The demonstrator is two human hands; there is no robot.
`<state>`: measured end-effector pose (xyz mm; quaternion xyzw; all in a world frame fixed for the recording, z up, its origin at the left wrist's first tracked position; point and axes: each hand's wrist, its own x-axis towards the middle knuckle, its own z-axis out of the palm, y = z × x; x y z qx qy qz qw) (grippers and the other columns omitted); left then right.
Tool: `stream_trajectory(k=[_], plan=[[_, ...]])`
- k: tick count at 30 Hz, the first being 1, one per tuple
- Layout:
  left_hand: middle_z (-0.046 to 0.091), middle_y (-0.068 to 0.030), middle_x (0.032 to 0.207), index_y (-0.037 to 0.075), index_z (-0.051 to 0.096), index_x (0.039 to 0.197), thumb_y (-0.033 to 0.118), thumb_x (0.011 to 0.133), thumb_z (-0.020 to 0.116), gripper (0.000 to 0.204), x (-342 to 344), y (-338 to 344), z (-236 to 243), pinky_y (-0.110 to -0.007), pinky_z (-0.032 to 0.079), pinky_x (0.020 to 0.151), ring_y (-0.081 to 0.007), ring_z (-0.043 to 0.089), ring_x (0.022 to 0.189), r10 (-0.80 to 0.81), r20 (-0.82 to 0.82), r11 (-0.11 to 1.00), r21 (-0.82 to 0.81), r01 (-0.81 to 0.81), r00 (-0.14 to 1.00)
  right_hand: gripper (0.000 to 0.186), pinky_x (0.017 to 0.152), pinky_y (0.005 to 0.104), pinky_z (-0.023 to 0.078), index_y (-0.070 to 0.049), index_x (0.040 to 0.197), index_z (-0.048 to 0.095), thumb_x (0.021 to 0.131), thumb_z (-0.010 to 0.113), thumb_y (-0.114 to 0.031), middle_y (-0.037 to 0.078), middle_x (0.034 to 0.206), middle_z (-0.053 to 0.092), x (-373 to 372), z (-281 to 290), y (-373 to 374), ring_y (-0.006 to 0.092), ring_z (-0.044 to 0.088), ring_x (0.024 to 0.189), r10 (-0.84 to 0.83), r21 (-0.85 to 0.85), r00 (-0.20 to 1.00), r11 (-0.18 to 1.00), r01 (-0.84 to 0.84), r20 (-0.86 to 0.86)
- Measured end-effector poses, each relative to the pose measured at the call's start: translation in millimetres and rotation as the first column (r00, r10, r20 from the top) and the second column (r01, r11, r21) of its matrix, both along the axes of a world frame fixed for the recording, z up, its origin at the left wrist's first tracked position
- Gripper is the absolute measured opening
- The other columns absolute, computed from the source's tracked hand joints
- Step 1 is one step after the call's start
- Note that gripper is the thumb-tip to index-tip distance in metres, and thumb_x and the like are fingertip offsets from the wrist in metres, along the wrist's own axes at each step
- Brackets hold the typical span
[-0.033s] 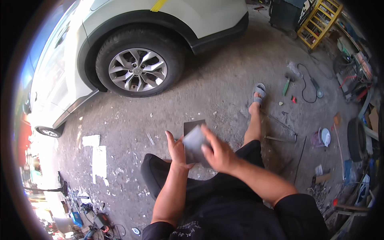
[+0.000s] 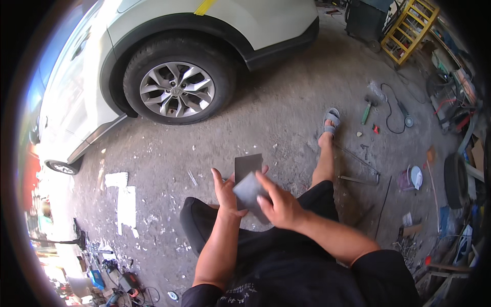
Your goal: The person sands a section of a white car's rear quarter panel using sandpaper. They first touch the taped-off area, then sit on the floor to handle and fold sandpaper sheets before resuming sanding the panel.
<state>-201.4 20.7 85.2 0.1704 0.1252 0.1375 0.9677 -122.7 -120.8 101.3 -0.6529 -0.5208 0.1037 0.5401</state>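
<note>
Over my lap, my left hand (image 2: 225, 192) supports a dark grey rectangular sheet (image 2: 247, 163) from beneath. Its thumb points up and away from the sheet, and a fingertip shows past the sheet's right edge. My right hand (image 2: 281, 202) grips a lighter grey flat piece (image 2: 249, 190), thumb and forefinger along its right side. This piece lies tilted across the lower part of the dark sheet and hides it there. Both pieces look thin with straight edges; their material I cannot make out.
Ahead stands a white car with its wheel (image 2: 176, 92). To the right lie a green-handled hammer (image 2: 367, 110), a corded angle grinder (image 2: 406, 116), a bucket (image 2: 410, 177) and a loose tyre (image 2: 455, 179). White sheets (image 2: 127, 204) and power tools (image 2: 128, 284) lie on the left.
My right hand and the lighter piece have slid slightly toward me. More of the dark sheet shows, and a left fingertip is now visible beside it.
</note>
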Motion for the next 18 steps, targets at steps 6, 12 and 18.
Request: stream_trajectory(k=[6,12,18], plan=[[0.052,-0.0170,0.129,0.001,0.041,0.134,0.067,0.088,0.031,0.081,8,-1,5,-0.044,0.041,0.098,-0.0322,0.052,0.115,0.068,-0.004,0.997,-0.045,-0.068,0.998,0.064,0.088,0.0333,0.046,-0.001,0.142,0.025,0.086,0.057,-0.006,0.021,0.120,0.054,39,7,-2,0.0246,0.059,0.102,-0.100,-0.061,0.901,0.995,0.082,-0.423],[0.055,-0.0132,0.124,0.001,0.049,0.125,0.037,0.098,0.033,0.047,13,4,-5,-0.041,0.043,0.096,-0.0270,0.054,0.110,0.253,-0.226,0.966,0.109,-0.234,0.940,0.064,0.085,0.0297,0.046,0.000,0.141,0.025,0.086,0.056,-0.005,0.015,0.109,0.056,40,-17,-16,0.0174,0.057,0.094,-0.187,-0.017,0.909,0.981,0.195,-0.372],[0.054,-0.0130,0.123,0.009,0.043,0.127,0.031,0.099,0.038,0.036,10,-1,-13,-0.044,0.043,0.096,-0.0268,0.054,0.111,0.291,-0.153,0.953,0.129,-0.273,0.944,0.060,0.096,0.0379,0.043,0.003,0.139,0.028,0.086,0.056,-0.005,0.027,0.131,0.045,26,-3,-1,0.0348,0.052,0.118,-0.193,-0.004,0.951,0.980,0.198,-0.242]])
